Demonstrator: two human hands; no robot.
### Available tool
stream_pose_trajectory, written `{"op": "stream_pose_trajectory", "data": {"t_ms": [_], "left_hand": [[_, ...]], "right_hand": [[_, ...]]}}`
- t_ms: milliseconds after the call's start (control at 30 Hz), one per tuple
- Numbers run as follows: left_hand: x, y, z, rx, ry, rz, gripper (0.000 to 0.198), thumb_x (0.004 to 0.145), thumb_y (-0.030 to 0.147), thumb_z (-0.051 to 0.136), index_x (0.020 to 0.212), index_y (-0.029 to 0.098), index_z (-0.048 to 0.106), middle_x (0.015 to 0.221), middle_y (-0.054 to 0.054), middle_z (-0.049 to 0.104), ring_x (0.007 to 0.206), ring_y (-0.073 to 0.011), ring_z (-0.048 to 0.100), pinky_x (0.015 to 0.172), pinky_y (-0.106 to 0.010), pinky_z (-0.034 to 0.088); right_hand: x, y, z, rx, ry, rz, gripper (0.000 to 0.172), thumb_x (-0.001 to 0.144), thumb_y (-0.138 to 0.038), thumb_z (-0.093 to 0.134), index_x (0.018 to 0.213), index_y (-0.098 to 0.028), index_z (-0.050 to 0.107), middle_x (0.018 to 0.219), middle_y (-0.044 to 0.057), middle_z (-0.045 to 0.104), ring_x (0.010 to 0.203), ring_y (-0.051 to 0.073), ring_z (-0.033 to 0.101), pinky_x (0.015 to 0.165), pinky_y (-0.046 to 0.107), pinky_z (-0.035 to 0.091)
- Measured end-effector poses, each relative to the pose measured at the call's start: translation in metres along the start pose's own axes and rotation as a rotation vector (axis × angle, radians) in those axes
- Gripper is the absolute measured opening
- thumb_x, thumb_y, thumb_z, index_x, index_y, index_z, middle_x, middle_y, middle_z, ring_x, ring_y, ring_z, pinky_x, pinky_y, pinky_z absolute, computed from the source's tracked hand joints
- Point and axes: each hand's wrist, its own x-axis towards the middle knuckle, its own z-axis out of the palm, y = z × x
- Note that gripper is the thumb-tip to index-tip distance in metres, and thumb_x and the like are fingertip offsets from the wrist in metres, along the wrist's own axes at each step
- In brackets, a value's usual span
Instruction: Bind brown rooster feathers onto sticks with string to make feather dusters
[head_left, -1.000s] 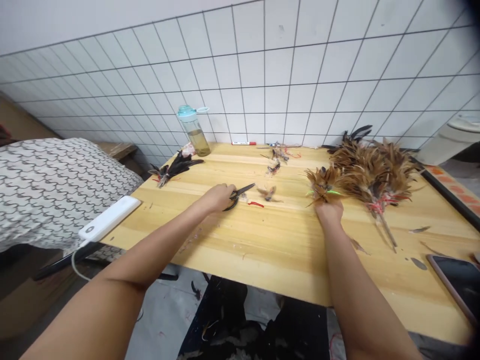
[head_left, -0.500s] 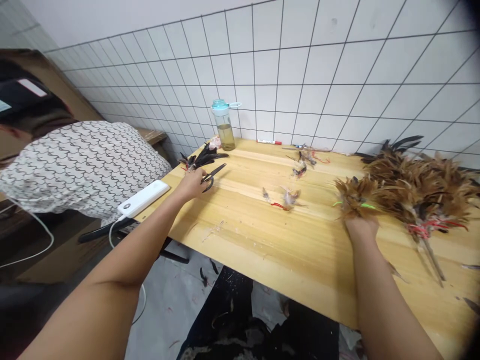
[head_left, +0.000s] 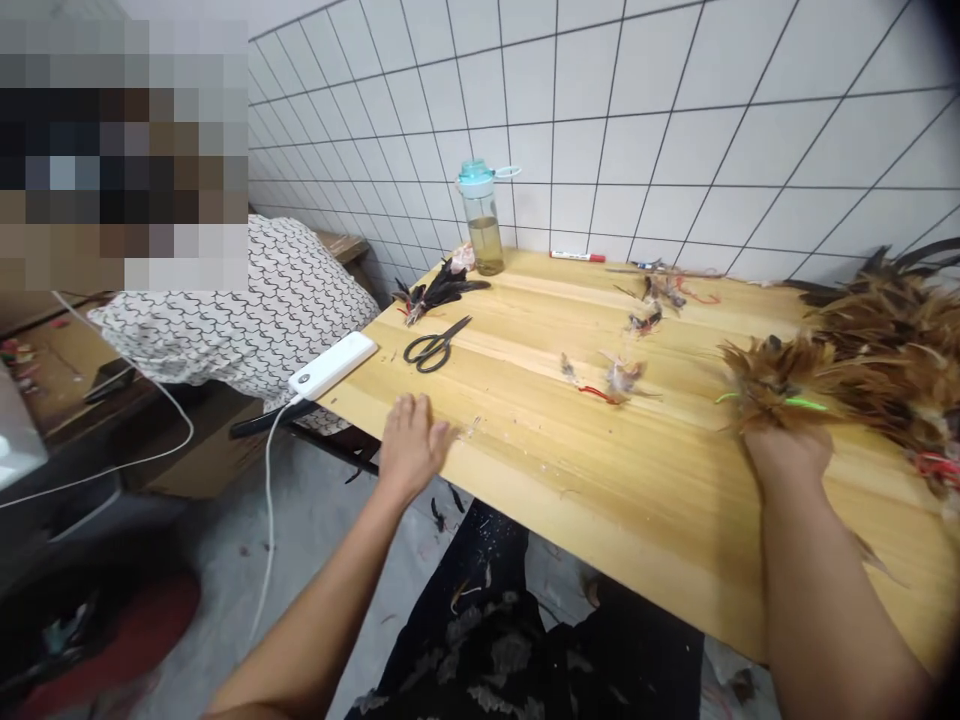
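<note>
My left hand (head_left: 411, 445) rests palm down near the table's front edge, fingers stretched and thumb apart, holding nothing. Black-handled scissors (head_left: 435, 346) lie a short way beyond it. Past them is a bundle of black feathers (head_left: 439, 292). On the right, my right hand (head_left: 791, 460) is closed round the base of a brown feather bundle (head_left: 776, 375) with a bright green tie across it. Its fingertips are hidden by the feathers and the wrist. Close by on the right lies a larger pile of brown feathers (head_left: 892, 350) with red ties.
A water bottle (head_left: 484, 225) with a light blue lid stands by the tiled wall, near a red-capped marker (head_left: 577, 257). Loose feathers and red string (head_left: 622, 380) lie mid-table. A white power bank (head_left: 334, 366) with a cable sits at the left edge. A person in a patterned shirt (head_left: 300, 270) is on the left.
My left hand has left the scissors, now lying on the table, and moved back to the front edge with its fingers spread. My right hand still grips the brown feather bundle. The view has shifted.
</note>
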Motion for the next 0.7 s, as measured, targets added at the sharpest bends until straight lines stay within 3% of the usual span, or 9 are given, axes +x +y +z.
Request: {"op": "stream_pose_trajectory", "data": {"t_ms": [133,267,367,433,533,633,700], "left_hand": [[-0.005,0.075,-0.004,-0.086,-0.160,0.075,0.086,0.091,0.065,0.032,0.150,0.002,0.030,0.158,-0.026,0.024,0.150,-0.0387,0.014,0.122,-0.055,0.015],[-0.011,0.155,-0.004,-0.347,-0.335,0.288,0.090,0.089,0.072,0.032,0.153,0.009,0.026,0.162,-0.020,0.015,0.152,-0.0349,0.005,0.124,-0.053,0.008],[-0.007,0.189,-0.008,-0.578,-0.403,0.506,0.083,0.093,0.067,0.024,0.155,0.012,0.020,0.163,-0.017,0.015,0.152,-0.0268,0.010,0.126,-0.046,0.014],[0.002,0.184,-0.015,-0.618,-0.312,0.517,0.078,0.096,0.062,0.019,0.155,0.010,0.017,0.163,-0.016,0.013,0.153,-0.0232,0.009,0.126,-0.042,0.015],[0.015,0.137,-0.022,-0.427,-0.134,0.291,0.077,0.097,0.057,0.024,0.153,0.004,0.021,0.162,-0.021,0.012,0.153,-0.0282,0.005,0.126,-0.046,0.011],[0.015,0.084,-0.018,-0.155,-0.117,0.085,0.076,0.097,0.054,0.028,0.148,-0.002,0.028,0.157,-0.029,0.023,0.151,-0.0356,0.011,0.123,-0.053,0.013],[0.004,0.074,-0.013,-0.059,-0.144,0.042,0.079,0.095,0.056,0.031,0.148,-0.004,0.029,0.156,-0.032,0.023,0.150,-0.0395,0.012,0.121,-0.057,0.013]], "right_hand": [[-0.006,0.001,0.007,0.065,0.043,0.075,0.043,0.085,-0.004,0.031,0.090,-0.022,0.070,0.108,0.005,0.072,0.101,0.017,0.069,0.086,0.043,0.057],[-0.013,0.000,0.014,0.112,0.063,0.086,0.042,0.089,-0.006,0.030,0.085,-0.020,0.070,0.106,0.007,0.073,0.098,0.017,0.071,0.080,0.038,0.059],[-0.018,-0.004,0.013,0.146,-0.021,0.148,0.040,0.089,-0.005,0.033,0.086,-0.019,0.070,0.108,0.007,0.073,0.102,0.017,0.070,0.083,0.037,0.058],[-0.022,-0.007,0.012,0.143,-0.065,0.141,0.040,0.086,-0.003,0.035,0.087,-0.020,0.071,0.111,0.006,0.073,0.104,0.016,0.069,0.085,0.037,0.058],[-0.027,-0.008,0.010,0.159,-0.066,0.131,0.039,0.082,0.000,0.038,0.089,-0.020,0.071,0.115,0.006,0.072,0.108,0.016,0.067,0.090,0.037,0.056],[-0.026,-0.004,0.011,0.187,-0.022,0.153,0.040,0.080,0.001,0.039,0.095,-0.019,0.070,0.120,0.007,0.070,0.111,0.016,0.065,0.097,0.040,0.052],[-0.021,-0.002,0.011,0.180,0.020,0.150,0.041,0.079,-0.001,0.038,0.097,-0.019,0.070,0.119,0.007,0.069,0.111,0.016,0.065,0.100,0.044,0.050]]}}
